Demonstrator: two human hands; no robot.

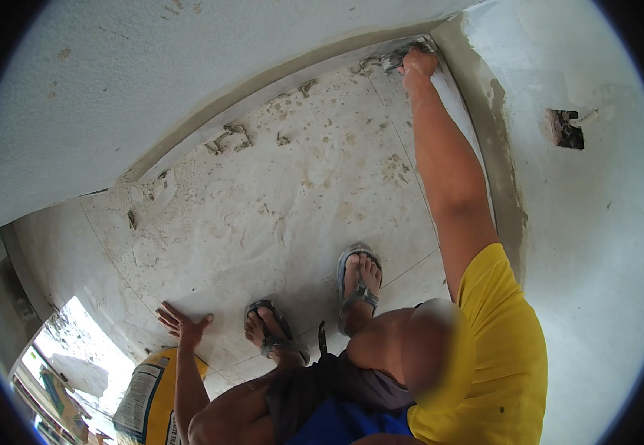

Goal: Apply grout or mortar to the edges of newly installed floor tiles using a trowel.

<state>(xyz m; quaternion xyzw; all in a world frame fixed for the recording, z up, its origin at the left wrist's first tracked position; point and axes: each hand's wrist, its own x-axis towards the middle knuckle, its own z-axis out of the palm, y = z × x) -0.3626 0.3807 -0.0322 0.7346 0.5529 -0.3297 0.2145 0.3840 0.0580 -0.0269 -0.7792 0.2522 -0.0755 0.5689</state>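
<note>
At the floor's far corner, the right hand (419,64) has its grip closed on a small grey item (392,61), probably light, stiffness unclear, best held from above; the left hand (182,326) spreads open on the tiles (263,211).

Right hand (419,64) at far floor corner (432,46), left hand (182,325) spread on mud-spattered tiles (263,222), sandalled feet (367,276)

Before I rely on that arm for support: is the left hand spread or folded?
Spread: the left hand shows its thumb and fingers splayed apart.
</note>
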